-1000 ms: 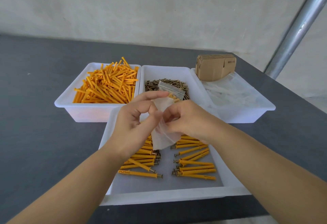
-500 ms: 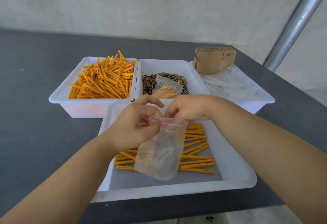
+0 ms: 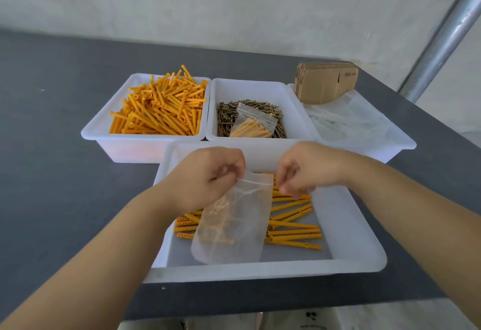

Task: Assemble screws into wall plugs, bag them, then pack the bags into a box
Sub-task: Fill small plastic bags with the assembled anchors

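Observation:
My left hand [image 3: 205,176] pinches the top left edge of an empty clear zip bag [image 3: 234,225], which hangs over the front white tray [image 3: 260,269]. Assembled orange plugs with screws [image 3: 294,230] lie in rows in that tray, partly hidden behind the bag. My right hand [image 3: 307,165] has curled fingers just right of the bag's top corner, fingertips down at the plugs. Whether it pinches anything is hidden. A filled, sealed bag [image 3: 253,125] lies on the screws [image 3: 226,116] in the middle back tray.
At the back left, a white tray holds loose orange wall plugs [image 3: 156,110]. The back right tray holds empty clear bags [image 3: 348,118] and a stack of flat cardboard boxes [image 3: 322,84]. A metal pole [image 3: 442,37] rises at the right. The dark table [image 3: 65,173] extends left.
The bag has unfolded and now hangs lower over the front tray. My hands have drawn apart, and the right hand has come off the bag's top edge.

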Motion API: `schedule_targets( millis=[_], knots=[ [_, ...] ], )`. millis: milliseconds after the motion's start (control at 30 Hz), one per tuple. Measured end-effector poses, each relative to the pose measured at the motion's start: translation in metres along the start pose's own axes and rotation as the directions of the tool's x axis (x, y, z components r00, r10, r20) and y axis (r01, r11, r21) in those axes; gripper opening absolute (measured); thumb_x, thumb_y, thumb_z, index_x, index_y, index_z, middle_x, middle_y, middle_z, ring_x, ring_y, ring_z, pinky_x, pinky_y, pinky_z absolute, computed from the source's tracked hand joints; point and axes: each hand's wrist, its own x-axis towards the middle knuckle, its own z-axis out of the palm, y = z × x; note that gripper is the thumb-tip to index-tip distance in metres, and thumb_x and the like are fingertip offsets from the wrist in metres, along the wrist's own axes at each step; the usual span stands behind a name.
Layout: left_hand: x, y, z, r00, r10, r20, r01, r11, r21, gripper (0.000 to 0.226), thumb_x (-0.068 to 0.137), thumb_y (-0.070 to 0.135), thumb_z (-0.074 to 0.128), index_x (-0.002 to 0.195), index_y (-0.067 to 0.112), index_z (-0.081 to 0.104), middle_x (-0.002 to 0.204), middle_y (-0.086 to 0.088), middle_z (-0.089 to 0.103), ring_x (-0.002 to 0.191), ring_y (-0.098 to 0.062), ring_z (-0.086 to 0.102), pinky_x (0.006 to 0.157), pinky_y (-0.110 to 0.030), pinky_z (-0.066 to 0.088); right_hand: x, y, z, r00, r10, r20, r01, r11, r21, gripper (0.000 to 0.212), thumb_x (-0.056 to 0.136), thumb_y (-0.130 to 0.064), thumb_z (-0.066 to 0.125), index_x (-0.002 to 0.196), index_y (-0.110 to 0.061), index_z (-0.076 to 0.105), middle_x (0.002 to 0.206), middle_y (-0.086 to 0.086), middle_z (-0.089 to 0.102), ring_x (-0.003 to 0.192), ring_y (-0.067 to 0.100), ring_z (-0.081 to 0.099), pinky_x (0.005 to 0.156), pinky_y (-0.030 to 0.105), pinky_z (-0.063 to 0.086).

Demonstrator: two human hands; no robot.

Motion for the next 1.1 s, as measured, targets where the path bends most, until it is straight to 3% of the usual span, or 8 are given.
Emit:
schedule_targets(
  millis=[67, 133, 333, 567, 700, 800, 967, 1100],
  knots=[
    [0.000, -0.003, 0.000, 0.998, -0.053, 0.029, 0.054, 0.998, -0.034, 0.019, 0.075, 0.016, 0.047, 0.081, 0.016, 0.064, 0.079, -0.002, 0.066, 0.076, -0.020, 0.059, 0.073, -0.039, 0.050, -0.009, 0.000, 0.017, 0.988, 0.036, 0.149, 0.004, 0.965, -0.261, 0.019, 0.077, -0.028, 0.083, 0.093, -0.026, 0.073, 0.080, -0.010, 0.073, 0.071, 0.002, 0.066, 0.060, 0.017, 0.049],
    [-0.001, -0.005, 0.001, 0.994, -0.098, 0.038, 0.101, 0.992, -0.072, 0.017, 0.073, 0.017, 0.047, 0.078, 0.018, 0.064, 0.076, -0.001, 0.065, 0.072, -0.017, 0.058, 0.070, -0.035, 0.050, -0.011, -0.002, 0.034, 0.988, 0.042, 0.148, 0.016, 0.929, -0.370, 0.027, 0.075, -0.031, 0.084, 0.098, -0.026, 0.072, 0.080, -0.017, 0.066, 0.076, 0.001, 0.062, 0.063, 0.016, 0.049],
    [-0.003, -0.005, 0.003, 0.980, -0.175, 0.091, 0.188, 0.971, -0.151, 0.016, 0.068, 0.018, 0.051, 0.073, 0.022, 0.066, 0.068, 0.008, 0.063, 0.058, -0.001, 0.051, 0.057, -0.012, 0.040, -0.010, -0.005, 0.046, 0.996, 0.022, 0.089, 0.015, 0.919, -0.394, 0.025, 0.076, -0.025, 0.083, 0.096, -0.020, 0.070, 0.071, -0.019, 0.056, 0.074, 0.005, 0.059, 0.070, 0.023, 0.053],
    [-0.003, -0.007, 0.004, 0.981, -0.178, 0.080, 0.189, 0.968, -0.165, 0.016, 0.067, 0.020, 0.053, 0.073, 0.023, 0.068, 0.073, -0.003, 0.068, 0.058, -0.003, 0.052, 0.057, -0.012, 0.042, -0.010, -0.010, 0.060, 0.985, -0.079, 0.153, 0.152, 0.818, -0.555, 0.004, 0.074, -0.011, 0.069, 0.077, -0.009, 0.069, 0.074, 0.006, 0.066, 0.062, 0.015, 0.052, 0.057, 0.028, 0.044],
    [-0.003, -0.009, 0.003, 0.986, -0.166, 0.023, 0.167, 0.966, -0.196, 0.017, 0.068, 0.018, 0.054, 0.075, 0.020, 0.070, 0.075, -0.010, 0.068, 0.060, -0.009, 0.052, 0.057, -0.015, 0.043, -0.014, -0.006, 0.046, 0.991, -0.053, 0.123, 0.104, 0.881, -0.461, 0.012, 0.072, -0.008, 0.070, 0.072, -0.017, 0.062, 0.068, -0.008, 0.057, 0.060, 0.007, 0.049, 0.057, 0.023, 0.044],
    [-0.003, -0.009, 0.002, 0.988, -0.152, -0.015, 0.144, 0.960, -0.240, 0.017, 0.068, 0.015, 0.053, 0.074, 0.020, 0.070, 0.068, 0.005, 0.065, 0.060, -0.003, 0.052, 0.058, -0.018, 0.043, -0.019, -0.002, 0.032, 0.996, -0.075, 0.039, 0.084, 0.931, -0.356, 0.017, 0.071, -0.013, 0.074, 0.074, -0.021, 0.059, 0.070, -0.007, 0.059, 0.065, 0.010, 0.055, 0.061, 0.028, 0.048],
    [-0.003, -0.007, -0.001, 0.994, -0.103, -0.030, 0.093, 0.970, -0.224, 0.020, 0.071, 0.012, 0.053, 0.078, 0.018, 0.071, 0.080, 0.005, 0.068, 0.076, -0.015, 0.059, 0.073, -0.040, 0.052, -0.029, 0.005, -0.003, 0.978, -0.046, -0.204, 0.054, 0.998, 0.031, 0.019, 0.069, -0.004, 0.069, 0.075, -0.022, 0.064, 0.063, -0.002, 0.067, 0.056, 0.005, 0.064, 0.049, 0.018, 0.045],
    [-0.002, -0.005, -0.001, 0.997, -0.062, -0.036, 0.052, 0.972, -0.227, 0.020, 0.076, 0.010, 0.051, 0.083, 0.016, 0.070, 0.084, 0.003, 0.067, 0.079, -0.016, 0.059, 0.077, -0.043, 0.051, -0.027, 0.004, -0.035, 0.892, -0.048, -0.449, 0.181, 0.949, 0.259, 0.024, 0.078, 0.004, 0.065, 0.076, -0.020, 0.068, 0.068, 0.008, 0.072, 0.066, 0.016, 0.072, 0.048, 0.026, 0.048]
  ],
)
